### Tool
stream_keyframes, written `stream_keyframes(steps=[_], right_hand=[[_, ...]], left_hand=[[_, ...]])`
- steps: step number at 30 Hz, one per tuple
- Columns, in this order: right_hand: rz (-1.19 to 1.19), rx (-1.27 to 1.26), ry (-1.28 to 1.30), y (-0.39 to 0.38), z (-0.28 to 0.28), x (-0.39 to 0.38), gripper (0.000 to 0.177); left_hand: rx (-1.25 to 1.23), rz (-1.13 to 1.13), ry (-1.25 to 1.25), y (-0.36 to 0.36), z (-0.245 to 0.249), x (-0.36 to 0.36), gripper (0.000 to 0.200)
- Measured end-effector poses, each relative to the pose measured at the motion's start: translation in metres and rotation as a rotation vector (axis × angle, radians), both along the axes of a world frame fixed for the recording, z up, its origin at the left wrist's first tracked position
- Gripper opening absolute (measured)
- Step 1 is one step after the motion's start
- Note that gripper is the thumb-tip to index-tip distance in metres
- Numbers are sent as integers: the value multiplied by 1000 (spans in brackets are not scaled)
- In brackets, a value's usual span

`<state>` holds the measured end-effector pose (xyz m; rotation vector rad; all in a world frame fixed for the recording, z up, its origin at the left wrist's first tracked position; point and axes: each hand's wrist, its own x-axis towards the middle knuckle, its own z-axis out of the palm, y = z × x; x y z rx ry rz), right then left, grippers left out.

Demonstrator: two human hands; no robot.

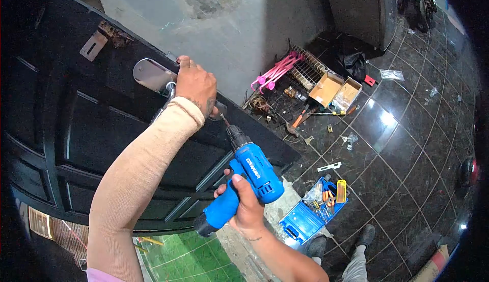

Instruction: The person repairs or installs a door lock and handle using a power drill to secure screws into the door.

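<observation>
Right hand [248,208] fingers wrap the blue drill [253,169] at its grip, likely nose-heavy; left hand [196,85] clasps the rigid door handle [151,75]

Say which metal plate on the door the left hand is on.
The rounded, shiny handle plate, partly covered by the left hand. The dull flat bracket sits apart, near the edge of the door.

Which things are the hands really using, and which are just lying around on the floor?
In use:
left hand holding the silver handle plate on the black door; right hand gripping the blue drill.

Lying about:
open blue tool case, pink hangers, cardboard boxes, loose hand tools.
</observation>
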<state>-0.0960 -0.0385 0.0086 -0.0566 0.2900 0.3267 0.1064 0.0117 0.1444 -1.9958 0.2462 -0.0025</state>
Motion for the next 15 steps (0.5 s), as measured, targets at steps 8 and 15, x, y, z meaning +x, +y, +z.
stream_keyframes(steps=[8,15], right_hand=[[-37,-379,-130,-1,-17,-1,44],[-49,-379,-173,-1,-21,2,44]], left_hand=[[-15,5,16,-4,3,-2,67],[-26,-28,-8,2,-2,-2,64]])
